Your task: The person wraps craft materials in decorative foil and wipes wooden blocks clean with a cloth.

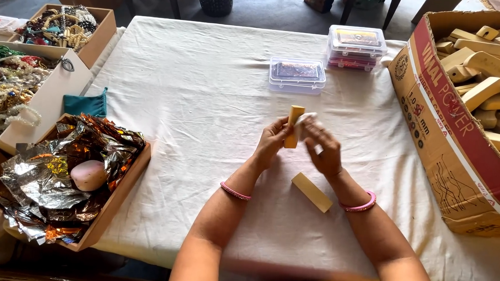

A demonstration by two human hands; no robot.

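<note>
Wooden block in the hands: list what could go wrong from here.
1. The left hand pinches the upright wooden block only by the fingertips while the right hand works a white scrap against it; the block could slip onto the table.
2. A second block lies right under the wrists; a forearm might knock it aside.

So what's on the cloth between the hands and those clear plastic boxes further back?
Nothing: in the head view only bare white cloth lies between the hands' wooden block and the nearest clear box.
</note>
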